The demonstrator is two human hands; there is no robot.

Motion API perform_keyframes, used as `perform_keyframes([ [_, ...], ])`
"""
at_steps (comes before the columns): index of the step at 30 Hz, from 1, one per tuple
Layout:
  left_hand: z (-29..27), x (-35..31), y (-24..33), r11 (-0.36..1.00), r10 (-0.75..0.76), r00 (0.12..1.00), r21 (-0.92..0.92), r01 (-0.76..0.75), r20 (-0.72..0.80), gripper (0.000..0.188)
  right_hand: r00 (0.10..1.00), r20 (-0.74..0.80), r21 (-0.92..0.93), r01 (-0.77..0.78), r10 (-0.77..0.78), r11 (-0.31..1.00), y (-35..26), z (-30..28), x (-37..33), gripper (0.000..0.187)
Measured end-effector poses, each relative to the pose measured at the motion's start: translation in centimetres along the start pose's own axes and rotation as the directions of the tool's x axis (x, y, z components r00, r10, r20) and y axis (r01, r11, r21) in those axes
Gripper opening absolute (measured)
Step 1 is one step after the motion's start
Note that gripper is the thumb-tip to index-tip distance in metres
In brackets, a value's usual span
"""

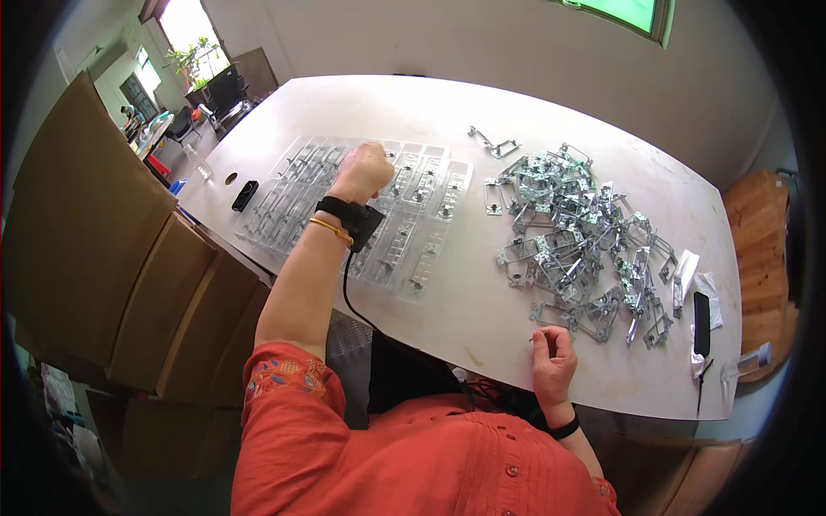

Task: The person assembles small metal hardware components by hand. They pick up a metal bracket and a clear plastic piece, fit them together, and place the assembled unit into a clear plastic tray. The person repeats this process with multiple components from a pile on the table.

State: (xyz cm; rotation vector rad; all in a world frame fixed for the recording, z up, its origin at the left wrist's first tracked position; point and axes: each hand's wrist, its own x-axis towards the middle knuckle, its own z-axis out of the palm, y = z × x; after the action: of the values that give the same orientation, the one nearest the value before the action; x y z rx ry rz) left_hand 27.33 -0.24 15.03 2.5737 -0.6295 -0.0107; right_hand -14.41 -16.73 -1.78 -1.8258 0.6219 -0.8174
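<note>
My left hand [366, 170] reaches over a clear plastic compartment tray [435, 232]. Its fingers are curled downward and closed, and whatever they grip is hidden beneath the hand. Small metal parts lie in rows in the tray's compartments. At the table's front edge, my right hand [553, 365] is closed with thumb and fingers together. A tiny bit of something may show at its fingertips, too small to name. Just beyond the right hand lies a heap of silvery metal brackets [564, 241], tangled together.
One loose bracket [495, 144] lies behind the heap. A black object [245, 196] sits left of the tray. On the right are a dark slim device [702, 324], white paper [685, 273] and a clear container [747, 362]. Cardboard [77, 232] stands along the left side.
</note>
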Motion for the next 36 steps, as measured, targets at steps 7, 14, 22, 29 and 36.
perform_keyframes([
  [7, 0.3, -13.2, 7.6, 0.919, 0.367, 0.925, -0.117, -0.377, -0.101, 0.024, 1.0, -0.01, -0.024, 0.018, -0.019, 1.0, 0.5, -0.1, 0.0, 0.008],
  [14, 9.5, -21.8, 8.9, 0.782, 0.544, 0.839, -0.371, -0.501, 0.015, 0.027, 0.998, 0.013, -0.028, 0.057, -0.056, 0.998, 0.6, 0.1, 0.2, 0.008],
  [22, 19.7, -23.8, 6.4, 0.702, 0.546, 0.838, -0.54, -0.464, -0.01, 0.021, 0.983, 0.088, -0.124, 0.17, -0.159, 0.978, 1.6, -0.1, 0.1, 0.008],
  [29, 20.8, -24.2, 5.1, 0.593, 0.555, 0.821, -0.629, -0.502, -0.131, 0.016, 0.97, 0.186, -0.08, 0.172, -0.155, 0.982, 0.4, -0.2, -0.5, 0.007],
  [36, 21.3, -24.1, 5.3, 0.569, 0.577, 0.8, -0.621, -0.539, -0.166, 0.015, 0.973, 0.189, -0.058, 0.147, -0.134, 0.987, 0.0, -0.1, -0.4, 0.006],
])
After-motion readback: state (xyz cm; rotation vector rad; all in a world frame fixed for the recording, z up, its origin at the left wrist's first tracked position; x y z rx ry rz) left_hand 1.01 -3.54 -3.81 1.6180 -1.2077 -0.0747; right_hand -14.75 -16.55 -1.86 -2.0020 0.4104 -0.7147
